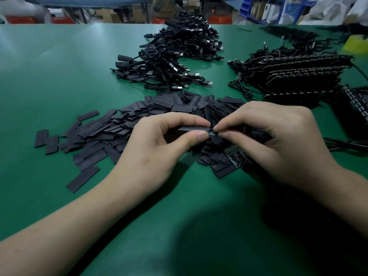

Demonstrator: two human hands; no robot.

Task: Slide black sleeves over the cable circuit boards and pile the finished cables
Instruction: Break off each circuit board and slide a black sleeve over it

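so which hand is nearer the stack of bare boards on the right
Right. The right hand sits on the near side of the stack; the left hand is farther away, off to the stack's left.

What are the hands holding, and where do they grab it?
The left hand pinches a black sleeve near its right end. The right hand pinches a small circuit board by the end that meets the sleeve's opening.

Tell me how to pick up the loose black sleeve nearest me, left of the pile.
Probably pinch the loose sleeve across its narrow width, mid-length, from above. It lies flat on the green mat at the edge of the sleeve pile, its long edges exposed.
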